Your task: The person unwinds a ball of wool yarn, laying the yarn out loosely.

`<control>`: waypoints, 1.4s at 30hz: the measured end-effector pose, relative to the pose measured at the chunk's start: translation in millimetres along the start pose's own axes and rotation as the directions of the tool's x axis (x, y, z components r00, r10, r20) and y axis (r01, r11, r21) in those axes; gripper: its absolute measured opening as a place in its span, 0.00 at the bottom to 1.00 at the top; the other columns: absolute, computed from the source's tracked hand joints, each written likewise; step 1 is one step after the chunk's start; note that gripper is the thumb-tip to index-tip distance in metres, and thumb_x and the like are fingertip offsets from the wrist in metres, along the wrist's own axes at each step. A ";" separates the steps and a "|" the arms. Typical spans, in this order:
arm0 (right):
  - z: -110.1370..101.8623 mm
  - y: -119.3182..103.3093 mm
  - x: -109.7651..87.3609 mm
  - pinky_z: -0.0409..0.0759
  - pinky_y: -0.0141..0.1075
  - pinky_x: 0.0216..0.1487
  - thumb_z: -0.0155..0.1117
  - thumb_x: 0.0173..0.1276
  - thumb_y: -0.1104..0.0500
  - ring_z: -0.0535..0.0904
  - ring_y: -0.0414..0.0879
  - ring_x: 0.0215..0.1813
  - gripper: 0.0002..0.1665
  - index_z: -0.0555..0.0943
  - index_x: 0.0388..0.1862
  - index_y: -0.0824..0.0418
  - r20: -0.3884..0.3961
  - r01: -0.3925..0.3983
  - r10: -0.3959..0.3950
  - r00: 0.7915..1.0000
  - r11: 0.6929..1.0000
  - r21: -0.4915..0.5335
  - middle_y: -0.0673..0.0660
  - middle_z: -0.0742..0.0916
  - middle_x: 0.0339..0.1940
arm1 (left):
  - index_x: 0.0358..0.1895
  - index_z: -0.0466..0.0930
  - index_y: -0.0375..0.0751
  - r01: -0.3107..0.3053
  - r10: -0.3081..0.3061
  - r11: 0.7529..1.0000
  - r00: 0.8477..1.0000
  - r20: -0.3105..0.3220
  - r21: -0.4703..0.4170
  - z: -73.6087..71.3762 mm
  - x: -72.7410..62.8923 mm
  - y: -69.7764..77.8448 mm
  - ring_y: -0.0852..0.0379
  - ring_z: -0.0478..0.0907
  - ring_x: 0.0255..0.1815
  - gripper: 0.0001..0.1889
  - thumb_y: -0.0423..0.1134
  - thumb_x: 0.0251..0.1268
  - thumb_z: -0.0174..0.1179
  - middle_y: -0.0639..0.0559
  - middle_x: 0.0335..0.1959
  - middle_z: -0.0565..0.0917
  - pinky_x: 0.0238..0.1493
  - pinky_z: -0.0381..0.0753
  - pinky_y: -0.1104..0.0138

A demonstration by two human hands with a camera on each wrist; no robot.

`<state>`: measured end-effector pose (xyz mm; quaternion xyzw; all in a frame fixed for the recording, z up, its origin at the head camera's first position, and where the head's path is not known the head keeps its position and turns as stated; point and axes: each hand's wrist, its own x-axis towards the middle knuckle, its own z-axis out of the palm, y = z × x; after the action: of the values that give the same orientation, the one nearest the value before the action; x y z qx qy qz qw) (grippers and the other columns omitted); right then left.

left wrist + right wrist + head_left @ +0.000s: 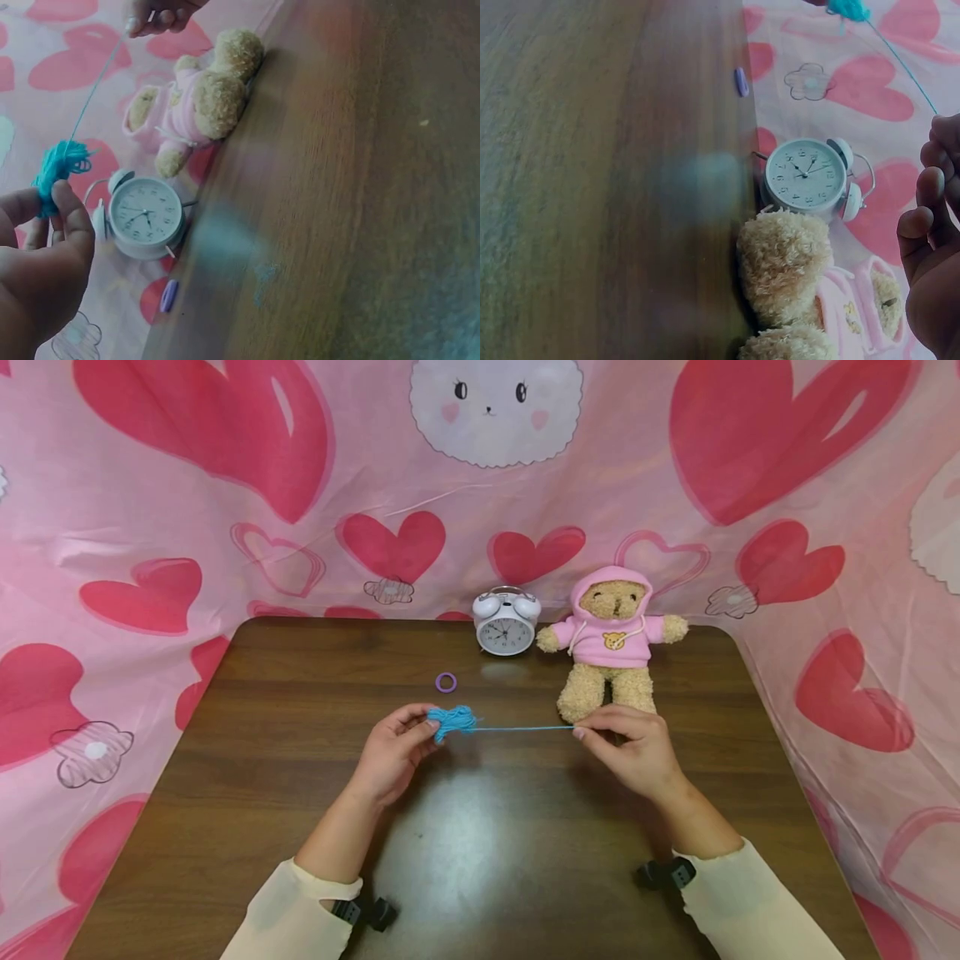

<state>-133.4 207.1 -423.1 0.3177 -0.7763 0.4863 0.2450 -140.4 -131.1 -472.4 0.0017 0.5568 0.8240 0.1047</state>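
Observation:
A small bundle of blue yarn (pixel 454 720) is pinched between the thumb and fingers of my left hand (pixel 395 750). From the bundle one strand (pixel 525 728) runs straight and taut to the right. My right hand (pixel 633 747) pinches the end of that strand between thumb and forefinger, in front of the teddy bear's legs. Both hands are held above the brown table. In the left wrist view the yarn bundle (pixel 61 169) shows loose loops on one side. The right wrist view has the right hand (pixel 937 225) at its edge, with the pinching fingertips partly cut off.
Behind the hands lies a purple ring (pixel 446 682) on the wooden table (pixel 300 693). A white alarm clock (pixel 506 625) stands near the back edge, beside a teddy bear (pixel 611 639) in a pink hoodie. Pink heart-patterned cloth (pixel 300 552) hangs around the table.

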 end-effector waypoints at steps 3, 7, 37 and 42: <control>-0.4 1.4 -1.6 0.77 0.22 0.38 0.74 0.47 0.83 0.85 0.43 0.33 0.14 0.89 0.29 0.69 -0.001 0.000 0.000 1.000 1.000 0.003 0.60 0.90 0.28 | 0.48 0.79 0.39 0.007 -0.007 0.998 1.000 0.003 -0.070 0.4 -0.1 0.6 0.54 0.82 0.38 0.09 0.23 0.75 0.54 0.46 0.40 0.81 0.47 0.85 0.66; -0.6 3.8 -4.5 0.78 0.22 0.39 0.74 0.47 0.83 0.85 0.41 0.34 0.14 0.89 0.29 0.68 -0.003 0.001 -0.001 1.000 1.000 0.012 0.60 0.90 0.28 | 0.50 0.70 0.40 0.044 -0.038 0.988 0.998 0.044 -0.145 -0.1 0.6 -0.8 0.51 0.85 0.42 0.10 0.22 0.75 0.51 0.46 0.41 0.81 0.49 0.86 0.64; -3.1 -1.3 -5.1 0.78 0.22 0.40 0.73 0.47 0.83 0.84 0.41 0.34 0.14 0.89 0.29 0.68 -0.007 -0.009 0.010 1.000 1.000 0.016 0.59 0.89 0.28 | 0.62 0.65 0.34 0.165 -0.141 0.980 0.971 0.193 -0.114 -0.7 -4.8 -3.8 0.50 0.85 0.52 0.15 0.31 0.80 0.55 0.38 0.55 0.81 0.61 0.83 0.54; -6.3 -2.0 -6.4 0.80 0.23 0.44 0.73 0.47 0.84 0.85 0.43 0.35 0.14 0.88 0.28 0.69 -0.012 -0.029 0.030 0.999 0.999 0.025 0.61 0.89 0.28 | 0.60 0.67 0.36 0.153 -0.141 0.985 0.981 0.131 -0.081 -6.2 -4.8 -2.5 0.50 0.85 0.51 0.14 0.35 0.80 0.57 0.46 0.49 0.84 0.60 0.84 0.56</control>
<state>-127.1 213.8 -423.8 0.3062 -0.7733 0.5014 0.2385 -136.1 -136.7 -476.5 0.0074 0.5099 0.8367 0.1999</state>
